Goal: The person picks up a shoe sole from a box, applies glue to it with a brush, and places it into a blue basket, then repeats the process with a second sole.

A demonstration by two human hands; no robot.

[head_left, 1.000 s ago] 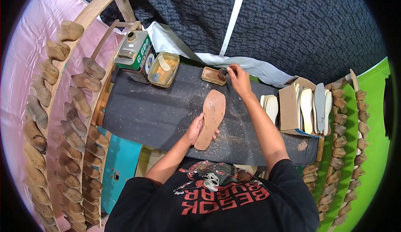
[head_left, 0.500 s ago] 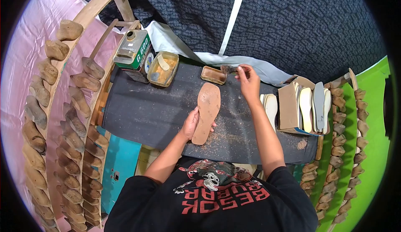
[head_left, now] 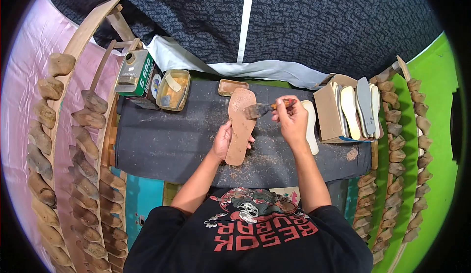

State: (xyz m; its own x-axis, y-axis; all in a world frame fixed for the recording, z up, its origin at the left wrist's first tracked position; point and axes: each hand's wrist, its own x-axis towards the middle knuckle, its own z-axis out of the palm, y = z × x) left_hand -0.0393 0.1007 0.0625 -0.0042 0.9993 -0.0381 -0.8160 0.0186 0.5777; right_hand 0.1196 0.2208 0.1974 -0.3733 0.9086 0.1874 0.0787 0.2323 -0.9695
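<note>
My left hand [head_left: 224, 142] grips a brown shoe sole [head_left: 238, 140] by its narrower part, fingers behind it and thumb along its edge. The sole is held up over the dark table, its broad end away from me. In my right hand [head_left: 290, 121] is a paintbrush [head_left: 274, 106] with an orange-brown handle. Its bristles lie against the right side of the sole's broad end. Just beyond the sole stands a small rectangular tray [head_left: 232, 83] with brownish contents, partly hidden by the sole.
At the table's left are a G 600 can [head_left: 135, 79] and a tub [head_left: 184, 107] with a pale spreader. A cardboard box [head_left: 327, 117] of insoles stands right, a pale insole [head_left: 310, 130] beside it. Shavings litter the table [head_left: 147, 148]. Racks of wooden shoe lasts [head_left: 40, 160] flank both sides.
My right hand has brought the paintbrush from above the small tray down and toward me onto the sole. My left hand still holds the sole. The whole view has shifted slightly.
</note>
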